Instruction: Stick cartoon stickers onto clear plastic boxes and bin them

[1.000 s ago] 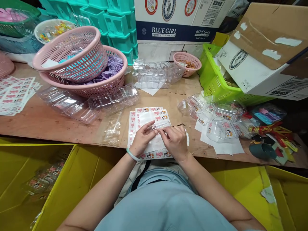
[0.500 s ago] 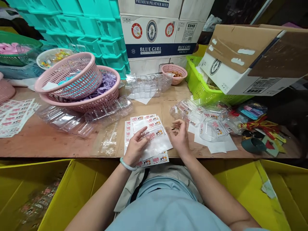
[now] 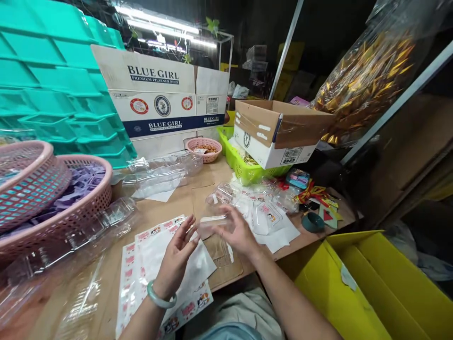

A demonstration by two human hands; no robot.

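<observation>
My right hand (image 3: pixel 239 233) is closed around a small clear plastic box (image 3: pixel 212 226), blurred at its edges, held above the cardboard-covered table. Beside the box's left edge, my left hand (image 3: pixel 177 257) has its fingers apart; whether the fingertips touch the box I cannot tell. A green bangle (image 3: pixel 161 296) circles the left wrist. Under the left hand lie printed sticker sheets (image 3: pixel 129 278) with pink lettering and cartoon cats, with a mostly white sheet (image 3: pixel 155 250) on top. Just beyond the right hand, several clear boxes with cat stickers (image 3: pixel 267 217) rest on white paper.
Pink baskets with purple pieces (image 3: pixel 87 182) stand at left, alongside clear plastic trays (image 3: pixel 106 222). Behind are teal crates (image 3: pixel 63 94), a beer carton (image 3: pixel 163 104) and a small pink basket (image 3: pixel 205 146). An open carton (image 3: pixel 276 137) sits on a green basket (image 3: pixel 244 167). Below right is a yellow box (image 3: pixel 354 283).
The view has swung right and up. My left hand has come off the sticker sheets and moved toward my right hand, which now holds a clear plastic box.
</observation>
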